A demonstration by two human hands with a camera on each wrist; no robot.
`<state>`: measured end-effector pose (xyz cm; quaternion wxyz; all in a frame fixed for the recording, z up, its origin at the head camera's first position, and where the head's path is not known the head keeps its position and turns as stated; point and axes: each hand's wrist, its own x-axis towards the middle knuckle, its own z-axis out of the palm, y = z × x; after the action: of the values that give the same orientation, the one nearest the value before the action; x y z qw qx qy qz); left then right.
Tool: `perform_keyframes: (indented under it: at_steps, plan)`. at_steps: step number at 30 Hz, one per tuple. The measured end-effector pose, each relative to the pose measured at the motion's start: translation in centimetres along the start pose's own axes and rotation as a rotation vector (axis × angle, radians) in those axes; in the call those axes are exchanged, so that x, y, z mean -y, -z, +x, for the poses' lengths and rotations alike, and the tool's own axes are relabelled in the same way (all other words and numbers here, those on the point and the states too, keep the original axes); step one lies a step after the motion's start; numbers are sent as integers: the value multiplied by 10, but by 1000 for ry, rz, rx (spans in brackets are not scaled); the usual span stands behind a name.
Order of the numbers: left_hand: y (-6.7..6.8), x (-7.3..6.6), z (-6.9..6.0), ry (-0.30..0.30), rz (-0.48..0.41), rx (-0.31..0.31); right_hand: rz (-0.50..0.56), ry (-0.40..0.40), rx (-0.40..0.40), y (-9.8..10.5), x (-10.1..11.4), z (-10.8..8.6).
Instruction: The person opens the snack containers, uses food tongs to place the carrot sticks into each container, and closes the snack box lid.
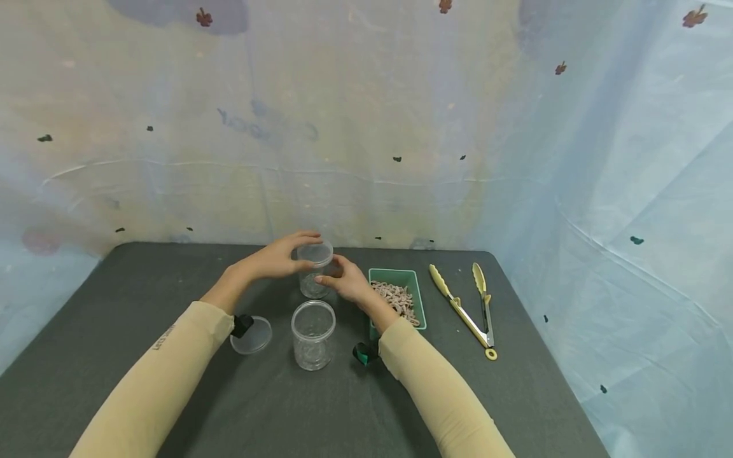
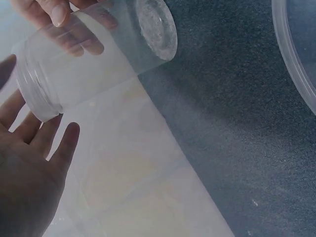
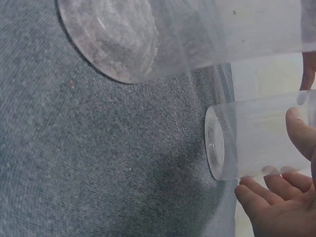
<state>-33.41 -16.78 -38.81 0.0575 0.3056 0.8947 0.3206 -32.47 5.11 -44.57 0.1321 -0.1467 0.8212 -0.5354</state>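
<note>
Two clear plastic jars stand one behind the other. At the far jar (image 1: 313, 284), my left hand (image 1: 279, 256) spans the top from the left, its thumb and fingers around a translucent lid (image 1: 315, 250). My right hand (image 1: 350, 280) holds the same jar's side, thumb in front and fingers behind. The right wrist view shows this jar (image 3: 256, 138) with its base at the table. Nearer me is the other jar (image 1: 313, 340), uncovered. A loose round lid (image 1: 253, 336) lies left of it, partly hidden by my left wrist strap.
Right of the jars, a green tray (image 1: 420, 305) holds many small pale brownish pieces; my right forearm covers part of it. Spread tongs (image 1: 466, 318) with yellow tips lie farther right. A dark cloth covers the table (image 1: 275, 407), with a patterned sheet (image 1: 343, 127) hanging behind.
</note>
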Motion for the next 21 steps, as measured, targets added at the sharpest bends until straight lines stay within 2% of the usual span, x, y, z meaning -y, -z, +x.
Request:
perform_keyframes:
  at_steps: [3, 9, 21]
  plan:
    - [0, -1, 1, -9, 2, -1, -2, 0, -3, 0, 0, 0]
    - [-4, -2, 0, -5, 24, -51, -14, -3, -1, 0, 1, -2]
    - [-9, -1, 4, 65, 68, -174, -34, -15, -2, 0, 3, -2]
